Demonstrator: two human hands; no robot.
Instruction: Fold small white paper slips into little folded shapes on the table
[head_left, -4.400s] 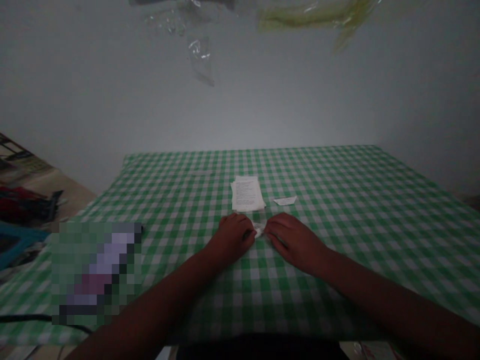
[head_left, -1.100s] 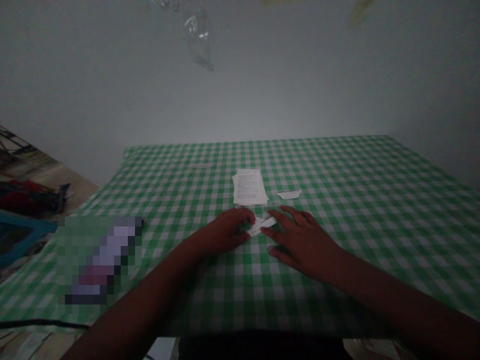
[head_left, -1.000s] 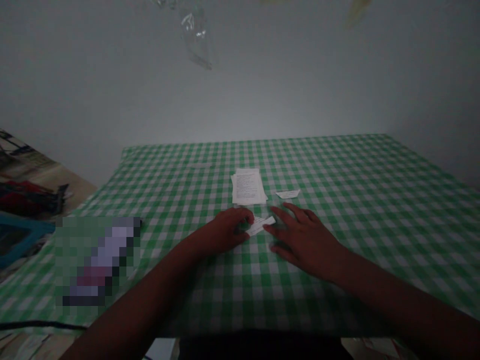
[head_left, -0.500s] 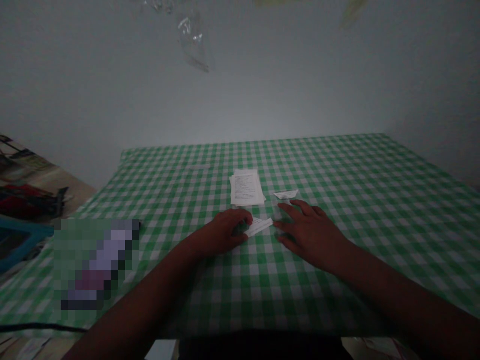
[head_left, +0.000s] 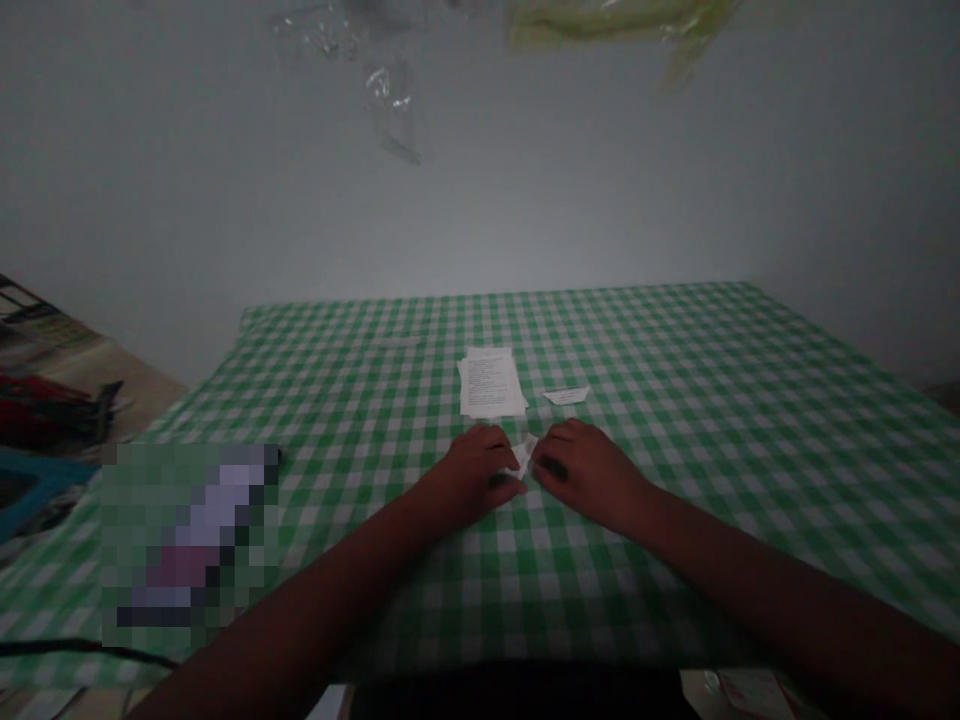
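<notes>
Between my two hands is a small piece of white paper [head_left: 526, 452], partly hidden by fingers. My left hand [head_left: 480, 470] grips its left side, the fingers curled over it and the thumb in front. My right hand [head_left: 581, 465] is closed at the paper's right end, fingertips pressed on that end. Just beyond my hands lies a stack of printed paper sheets [head_left: 493, 385], slightly uneven at the edges. A folded paper piece [head_left: 567, 396] with print rests to the right of the stack, beyond my right hand.
A green-and-white checked tablecloth [head_left: 675, 370] covers the table. On the left lies a blurred-out flat object [head_left: 202, 530], with a black cable [head_left: 82, 648] near it. Clear plastic [head_left: 391, 100] and yellow tape [head_left: 615, 25] are on the wall. A blue item [head_left: 37, 485] stands beyond the left edge.
My right hand has moved left and its spread fingers have closed at the paper's end. My left hand has shifted slightly right, and the paper now shows less and is tilted more steeply.
</notes>
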